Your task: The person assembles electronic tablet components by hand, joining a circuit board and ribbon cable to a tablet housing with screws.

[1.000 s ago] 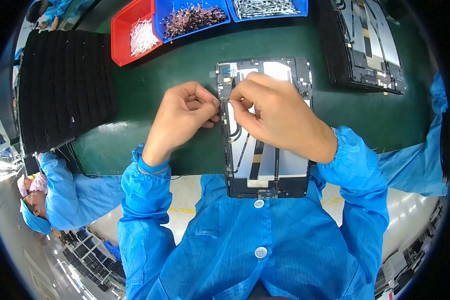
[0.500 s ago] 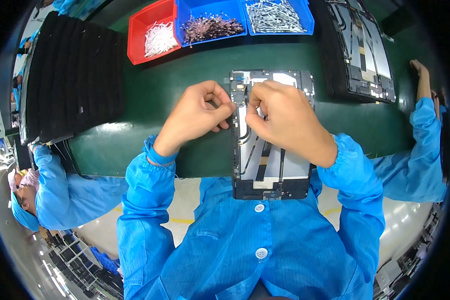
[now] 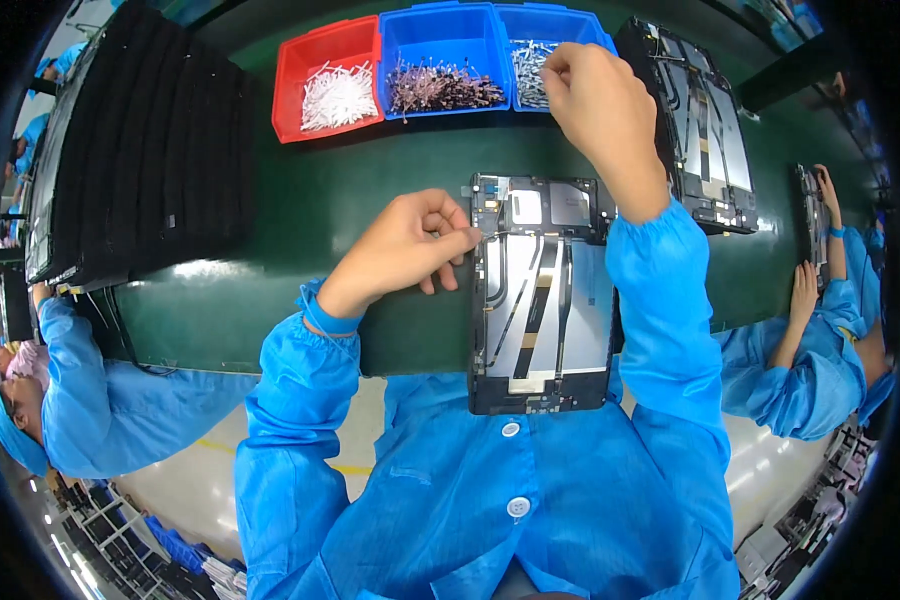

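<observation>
An opened tablet (image 3: 590, 320), its internal boards, dark flat cables and silver-white panel exposed, lies on the green table before me, its near end overhanging the edge. At its upper left edge is my left hand (image 3: 410, 245), fingers curled and thumb tip against the frame; anything pinched there is too small to make out. My right hand (image 3: 605, 110) is raised beyond the tablet, over the front of the right blue bin (image 3: 560, 15) of small silvery parts (image 3: 530, 75). Its fingers are closed together, and what they hold, if anything, is hidden.
A red bin (image 3: 295, 110) with white pieces and a blue bin (image 3: 440, 35) with pinkish-dark pieces stand at the back. Black foam trays (image 3: 150, 150) are stacked left. Another opened tablet (image 3: 705, 130) lies on a black stack right. Co-workers in blue sit at both sides.
My right hand has left the tablet's upper part and moved up and away to the right blue bin. The left hand stays at the tablet's left edge.
</observation>
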